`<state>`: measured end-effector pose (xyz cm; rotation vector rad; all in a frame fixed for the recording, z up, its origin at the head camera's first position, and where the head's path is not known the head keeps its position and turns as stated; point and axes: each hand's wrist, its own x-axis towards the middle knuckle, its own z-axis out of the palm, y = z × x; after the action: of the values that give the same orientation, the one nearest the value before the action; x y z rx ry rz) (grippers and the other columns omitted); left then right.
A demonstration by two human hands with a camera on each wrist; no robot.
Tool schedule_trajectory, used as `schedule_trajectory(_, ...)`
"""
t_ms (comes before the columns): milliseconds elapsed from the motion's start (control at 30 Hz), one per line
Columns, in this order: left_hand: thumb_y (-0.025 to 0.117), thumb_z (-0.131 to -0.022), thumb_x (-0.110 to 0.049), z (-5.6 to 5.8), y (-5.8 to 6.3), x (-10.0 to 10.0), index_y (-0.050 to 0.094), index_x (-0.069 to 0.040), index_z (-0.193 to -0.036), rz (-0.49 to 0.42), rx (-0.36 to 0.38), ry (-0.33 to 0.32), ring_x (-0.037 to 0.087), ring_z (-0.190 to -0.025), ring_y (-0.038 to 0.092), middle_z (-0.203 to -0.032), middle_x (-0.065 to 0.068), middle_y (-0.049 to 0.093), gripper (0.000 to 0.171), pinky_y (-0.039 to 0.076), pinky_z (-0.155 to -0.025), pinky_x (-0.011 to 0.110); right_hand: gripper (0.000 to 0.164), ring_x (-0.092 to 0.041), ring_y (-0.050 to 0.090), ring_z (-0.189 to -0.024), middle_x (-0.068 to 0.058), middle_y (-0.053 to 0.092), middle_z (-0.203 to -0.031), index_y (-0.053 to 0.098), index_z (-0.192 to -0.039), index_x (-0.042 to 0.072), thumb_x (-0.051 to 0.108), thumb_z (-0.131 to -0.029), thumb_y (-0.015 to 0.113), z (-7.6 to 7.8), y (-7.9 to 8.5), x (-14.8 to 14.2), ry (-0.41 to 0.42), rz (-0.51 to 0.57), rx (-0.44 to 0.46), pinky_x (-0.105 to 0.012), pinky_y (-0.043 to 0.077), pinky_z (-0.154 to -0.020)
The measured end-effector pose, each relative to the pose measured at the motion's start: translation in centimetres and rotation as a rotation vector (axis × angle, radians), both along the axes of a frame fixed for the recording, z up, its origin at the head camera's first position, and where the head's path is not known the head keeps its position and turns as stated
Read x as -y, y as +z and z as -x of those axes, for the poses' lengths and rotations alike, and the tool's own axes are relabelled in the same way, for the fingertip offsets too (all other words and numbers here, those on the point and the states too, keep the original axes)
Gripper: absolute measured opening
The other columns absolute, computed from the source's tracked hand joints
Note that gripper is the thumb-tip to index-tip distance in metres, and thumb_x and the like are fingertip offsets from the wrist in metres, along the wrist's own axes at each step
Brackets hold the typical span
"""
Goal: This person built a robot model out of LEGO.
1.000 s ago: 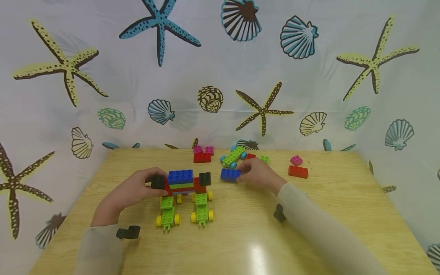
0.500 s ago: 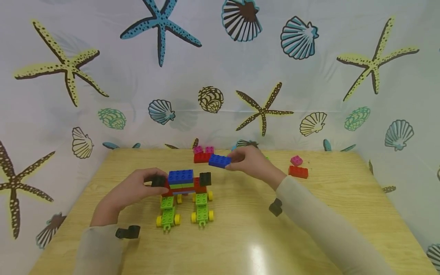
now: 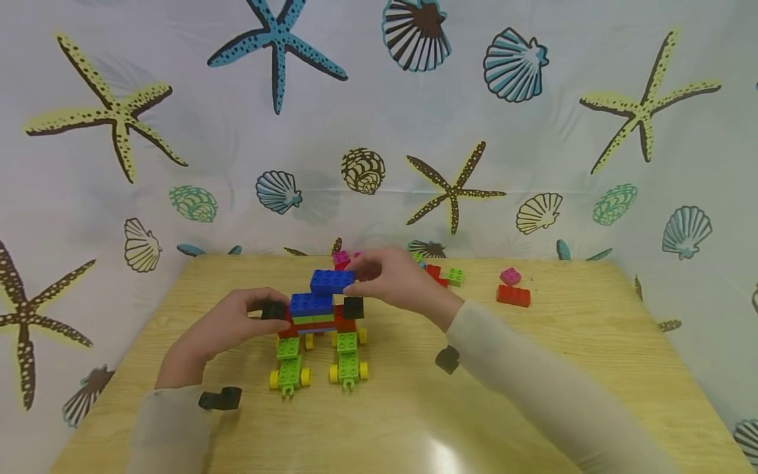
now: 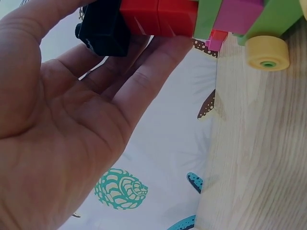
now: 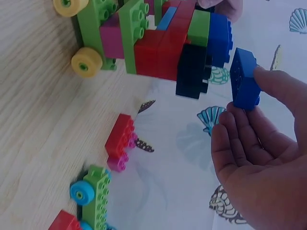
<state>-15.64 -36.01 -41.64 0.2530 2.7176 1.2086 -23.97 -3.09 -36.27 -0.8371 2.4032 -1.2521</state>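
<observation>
My right hand [image 3: 393, 280] pinches a blue toy brick [image 3: 331, 282] by its right end, between thumb and fingertips. This brick overlaps the top of a built brick model in the head view; the right wrist view shows a gap between it and the model's own blue brick [image 5: 219, 40]. The model has red bricks [image 3: 345, 318], a black brick [image 5: 192, 71] at each upper end and green wheeled bases [image 3: 348, 365] with yellow wheels [image 4: 267, 51]. At the model's left end my left hand [image 3: 231, 329] grips the black and red bricks with thumb and fingers.
Behind the right hand lie red and small green bricks [image 3: 455, 276]. A green car base with blue wheels [image 5: 82, 192] stands near red and pink bricks [image 5: 121, 136]. Farther right on the wooden table [image 3: 533, 368] are a red brick [image 3: 513, 295] and a pink brick [image 3: 510, 276].
My right hand has lifted the blue brick off the table and carried it left, over the model. The left hand stays at the model's left end.
</observation>
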Motion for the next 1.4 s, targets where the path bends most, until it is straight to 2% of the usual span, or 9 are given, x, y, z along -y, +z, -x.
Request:
schedule_trajectory(167,0.081,-0.104,-0.033,0.1,-0.1,0.0,0.074,-0.012,-0.136,-0.005,-0.016,-0.018,0.046,-0.143,0.062,-0.140,0.014,0.075,0.039,0.053,-0.118,0.070,0.037,-0.019,0.073,-0.113,-0.002,0.078,-0.128,0.081,-0.132,0.014,0.029,-0.099,0.088,-0.6,0.2,1.4,0.047,-0.006,-0.025,-0.035,0.065,-0.103)
schedule_trajectory(333,0.081,-0.104,-0.032,0.1,0.0,-0.1,0.076,-0.012,-0.133,-0.009,-0.028,-0.028,0.045,-0.141,0.063,-0.135,0.012,0.078,0.035,0.051,-0.119,0.072,0.036,-0.020,0.073,-0.116,-0.004,0.076,-0.129,0.080,-0.132,0.013,0.028,-0.099,0.088,-1.0,0.3,2.2,0.061,-0.027,-0.009,-0.036,0.065,-0.105)
schedule_trajectory(567,0.081,-0.104,-0.032,0.0,0.2,-0.1,0.076,-0.013,-0.131,-0.012,-0.019,-0.022,0.041,-0.139,0.063,-0.134,0.010,0.077,0.033,0.052,-0.118,0.069,0.037,-0.022,0.075,-0.120,-0.008,0.080,-0.131,0.079,-0.133,0.012,0.026,-0.100,0.087,-1.1,-0.1,2.7,0.084,-0.027,0.024,-0.039,0.065,-0.108)
schedule_trajectory(800,0.081,-0.104,-0.031,0.0,0.2,0.0,0.077,-0.013,-0.131,-0.012,-0.022,-0.027,0.040,-0.138,0.064,-0.133,0.010,0.078,0.032,0.052,-0.118,0.068,0.037,-0.022,0.075,-0.121,-0.009,0.080,-0.133,0.079,-0.134,0.013,0.026,-0.100,0.087,-1.0,-0.2,3.1,0.088,-0.046,0.013,-0.038,0.065,-0.108)
schedule_trajectory(1033,0.081,-0.104,-0.033,-0.1,0.3,0.0,0.077,-0.013,-0.133,-0.013,-0.018,-0.027,0.038,-0.137,0.064,-0.135,0.010,0.078,0.035,0.048,-0.121,0.073,0.050,-0.023,0.074,-0.129,-0.006,0.078,-0.141,0.073,-0.147,0.016,0.033,-0.102,0.085,-1.5,-0.1,3.5,0.097,-0.059,-0.007,-0.040,0.063,-0.112)
schedule_trajectory(1200,0.081,-0.105,-0.033,-0.2,0.3,0.1,0.077,-0.014,-0.133,-0.013,-0.021,-0.031,0.036,-0.136,0.064,-0.133,0.008,0.078,0.034,0.048,-0.120,0.071,0.041,-0.018,0.075,-0.120,-0.002,0.079,-0.137,0.078,-0.141,0.018,0.036,-0.104,0.082,-1.8,-0.2,4.3,0.090,-0.036,-0.030,-0.036,0.065,-0.106)
schedule_trajectory(1400,0.081,-0.105,-0.034,-0.1,0.3,0.1,0.077,-0.015,-0.132,-0.008,-0.019,-0.030,0.038,-0.138,0.064,-0.134,0.008,0.078,0.034,0.047,-0.122,0.073,0.033,-0.012,0.073,-0.110,0.000,0.081,-0.130,0.083,-0.133,0.018,0.034,-0.104,0.082,-1.7,0.1,4.9,0.100,-0.064,-0.073,-0.030,0.064,-0.098)
